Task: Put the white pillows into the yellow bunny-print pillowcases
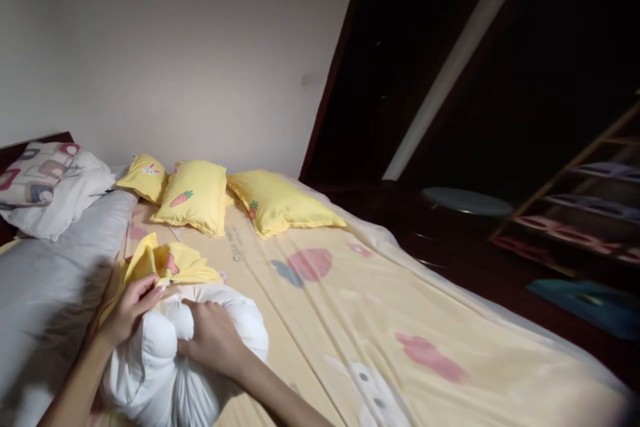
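Note:
A plump white pillow (160,373) lies at the near left of the bed, its far end tucked into a bunched yellow pillowcase (195,263). My left hand (133,307) is closed on the edge of the pillowcase, beside the pillow's left corner. With my right hand (213,333) I grip a fold of the pillow, the fingers sunk into the white cloth and partly hidden. How far the pillow reaches inside the case cannot be seen.
Three yellow pillows (197,197) rest at the far side on the patterned sheet (280,293). To the left are grey bedding (60,260) and a patterned cushion (43,173). Past the bed's right edge stand a round table (467,201) and a shoe rack (575,233).

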Tool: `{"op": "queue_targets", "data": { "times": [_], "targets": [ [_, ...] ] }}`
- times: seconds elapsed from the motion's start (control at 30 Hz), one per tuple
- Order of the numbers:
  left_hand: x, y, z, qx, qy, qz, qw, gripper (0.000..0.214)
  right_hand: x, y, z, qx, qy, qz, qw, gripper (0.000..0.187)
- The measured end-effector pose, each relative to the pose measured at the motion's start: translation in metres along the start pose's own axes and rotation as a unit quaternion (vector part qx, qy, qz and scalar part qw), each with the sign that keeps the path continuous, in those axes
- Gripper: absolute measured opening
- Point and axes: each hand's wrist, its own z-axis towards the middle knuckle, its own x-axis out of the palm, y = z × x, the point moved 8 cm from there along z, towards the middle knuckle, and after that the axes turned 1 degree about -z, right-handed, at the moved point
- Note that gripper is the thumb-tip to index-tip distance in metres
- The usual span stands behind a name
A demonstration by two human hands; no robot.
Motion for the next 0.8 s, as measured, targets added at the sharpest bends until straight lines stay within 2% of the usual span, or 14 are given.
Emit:
{"op": "queue_targets", "data": {
  "times": [0.17,0.23,0.33,0.4,0.5,0.6,0.8],
  "targets": [
    [0.011,-0.008,-0.006,0.017,0.012,0.080,0.997,0.039,-0.009,-0.004,0.010,0.002,-0.017,0.002,1.000,0.040],
    [0.012,-0.009,-0.008,0.030,0.042,0.070,0.996,0.033,-0.008,-0.007,0.012,0.012,-0.023,0.000,1.000,0.038],
    [0.015,-0.012,-0.013,0.039,0.121,0.053,0.990,0.031,-0.007,-0.009,0.012,0.026,-0.037,-0.005,0.999,0.041],
    [0.013,-0.015,-0.016,0.035,0.136,0.095,0.985,0.031,-0.007,-0.008,0.010,0.035,-0.048,-0.011,0.998,0.043],
    [0.009,-0.022,-0.019,0.038,0.092,0.239,0.966,0.019,-0.007,-0.005,0.007,0.039,-0.050,-0.018,0.998,0.041],
    [0.006,-0.028,-0.022,0.050,0.017,0.372,0.927,0.009,-0.007,0.000,0.006,0.033,-0.055,-0.023,0.998,0.038],
    [0.005,-0.022,-0.032,0.123,-0.128,0.479,0.860,0.021,0.003,0.011,0.004,0.027,-0.086,-0.040,0.995,0.034]
  ]
}}
